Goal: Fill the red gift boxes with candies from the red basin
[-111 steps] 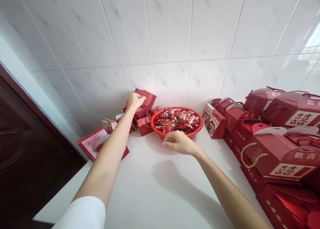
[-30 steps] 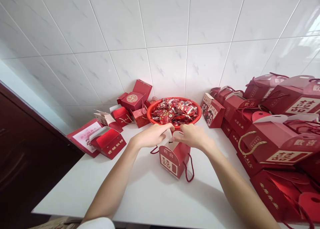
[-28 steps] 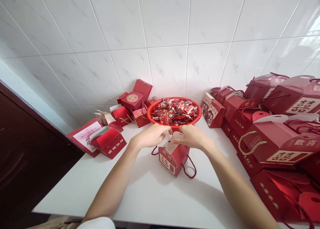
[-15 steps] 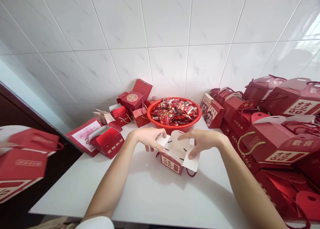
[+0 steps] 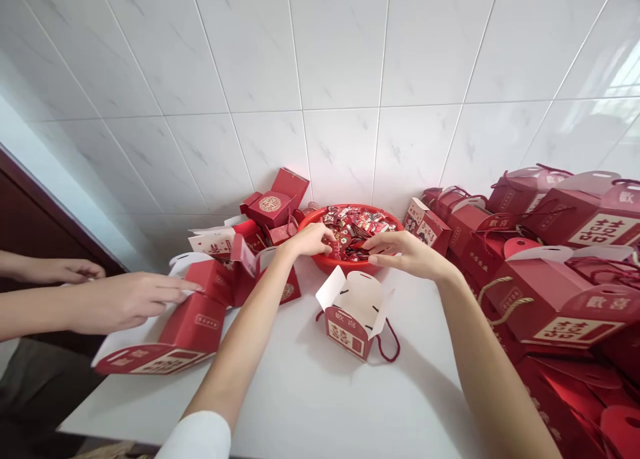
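The left hand [image 5: 311, 240] reached over the near left rim of a round red plastic bowl [image 5: 326, 264], its bent fingers among small red wrapped packets [image 5: 350, 220]; whether they gripped one could not be told. The right hand [image 5: 413, 255] was at the near right rim, thumb apart from loosely curved fingers; whether it held anything could not be made out either.

A tall stack of red cardboard carrying boxes [image 5: 575, 312] lined the right side of the white desk [image 5: 300, 405]. At left, a co-worker's hand [image 5: 125, 302] touched a red cardboard box with a white lining [image 5: 200, 322]; that person's other hand [image 5: 70, 270] was curled nearby.

Between the forearms, just in front of the bowl, a small red cardboard box with white inner flaps [image 5: 345, 335] stood upright, its top open, a dark red cord [image 5: 399, 345] looping from its right side.

Beyond, red boxes [image 5: 273, 205] were heaped left of the bowl, and a box printed with figures [image 5: 425, 225] stood right of it, before the white tiled wall [image 5: 335, 45].
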Demonstrator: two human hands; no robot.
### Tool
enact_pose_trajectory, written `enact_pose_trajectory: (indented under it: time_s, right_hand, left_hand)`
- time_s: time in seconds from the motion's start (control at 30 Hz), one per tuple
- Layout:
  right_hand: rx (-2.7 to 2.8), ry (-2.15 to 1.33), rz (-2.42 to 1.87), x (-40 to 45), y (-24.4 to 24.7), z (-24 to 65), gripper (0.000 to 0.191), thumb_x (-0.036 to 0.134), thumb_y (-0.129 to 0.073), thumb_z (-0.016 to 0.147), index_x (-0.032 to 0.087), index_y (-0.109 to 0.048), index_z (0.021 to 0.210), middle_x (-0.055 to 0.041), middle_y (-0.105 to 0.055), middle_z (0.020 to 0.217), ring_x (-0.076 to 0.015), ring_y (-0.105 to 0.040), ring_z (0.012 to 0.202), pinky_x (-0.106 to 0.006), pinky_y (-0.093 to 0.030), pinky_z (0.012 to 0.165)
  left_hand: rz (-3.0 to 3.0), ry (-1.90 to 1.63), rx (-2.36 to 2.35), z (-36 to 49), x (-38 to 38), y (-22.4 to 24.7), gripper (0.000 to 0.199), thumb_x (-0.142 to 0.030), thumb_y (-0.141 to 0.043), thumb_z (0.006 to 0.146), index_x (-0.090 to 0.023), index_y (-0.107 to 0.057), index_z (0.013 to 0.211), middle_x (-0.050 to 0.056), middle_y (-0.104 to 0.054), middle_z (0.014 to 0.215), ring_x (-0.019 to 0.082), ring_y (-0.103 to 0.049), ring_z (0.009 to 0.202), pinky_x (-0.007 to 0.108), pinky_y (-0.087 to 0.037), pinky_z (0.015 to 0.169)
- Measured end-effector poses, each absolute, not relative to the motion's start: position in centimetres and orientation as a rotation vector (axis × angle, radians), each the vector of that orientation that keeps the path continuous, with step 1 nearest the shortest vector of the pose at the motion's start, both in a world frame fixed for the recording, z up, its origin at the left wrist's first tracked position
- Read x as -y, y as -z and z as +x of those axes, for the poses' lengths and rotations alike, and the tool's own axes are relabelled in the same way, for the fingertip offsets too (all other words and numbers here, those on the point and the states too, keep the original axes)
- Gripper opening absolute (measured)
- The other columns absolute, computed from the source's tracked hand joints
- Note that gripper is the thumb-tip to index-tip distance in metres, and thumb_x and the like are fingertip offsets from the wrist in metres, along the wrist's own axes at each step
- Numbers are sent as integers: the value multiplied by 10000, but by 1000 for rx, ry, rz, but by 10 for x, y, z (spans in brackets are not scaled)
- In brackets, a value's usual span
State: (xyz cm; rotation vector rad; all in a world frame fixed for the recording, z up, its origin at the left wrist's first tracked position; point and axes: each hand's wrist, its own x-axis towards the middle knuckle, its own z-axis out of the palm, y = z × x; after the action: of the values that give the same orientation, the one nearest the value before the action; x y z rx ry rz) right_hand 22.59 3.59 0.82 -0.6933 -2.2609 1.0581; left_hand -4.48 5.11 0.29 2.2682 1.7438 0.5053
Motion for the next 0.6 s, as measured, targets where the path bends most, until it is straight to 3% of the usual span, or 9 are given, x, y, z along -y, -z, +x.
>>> enact_pose_trajectory:
  time_s: [0.1, 0.27, 0.43, 0.6]
  right_hand:
    - [2017, -1096, -725, -46, -4, 216, 381, 514, -739, 786, 170, -720, 948, -88, -746, 995, -219, -701, 927, -350, -566, 851]
    - [1612, -1411, -870, -57, 2, 194, 520, 669, -687, 783, 163, -665, 896, -96, -724, 824, -190, -702, 696, -310, -584, 629]
    - [1421, -1551, -719, -60, 14, 174, 484, 601, -828, 633, 183, -624, 765, -10, -634, 756, -152, -649, 698, -303, -594, 655]
    - [1235, -1476, -742, -66, 20, 177, 415, 458, -876, 529, 187, -630, 725, 24, -572, 756, -115, -559, 703, -272, -564, 613]
  left_hand:
    - [2170, -816, -1586, -48, -56, -4, 125, -244, -686, 705, -192, -687, 818, 25, -718, 844, 221, -679, 848, 333, -535, 806]
    - [2192, -1440, -1212, -38, -39, -3, 53, -205, -584, 731, -183, -601, 685, 92, -700, 1076, 229, -655, 1051, 369, -531, 911]
    - [2323, -1394, -1142, -21, -38, 6, 146, -150, -525, 771, -195, -636, 688, 70, -700, 1125, 211, -657, 1090, 356, -523, 960]
    - [2320, -1234, -1470, -30, -62, 21, 357, -71, -500, 746, -199, -691, 1020, 62, -714, 1145, 216, -672, 1093, 380, -522, 1012]
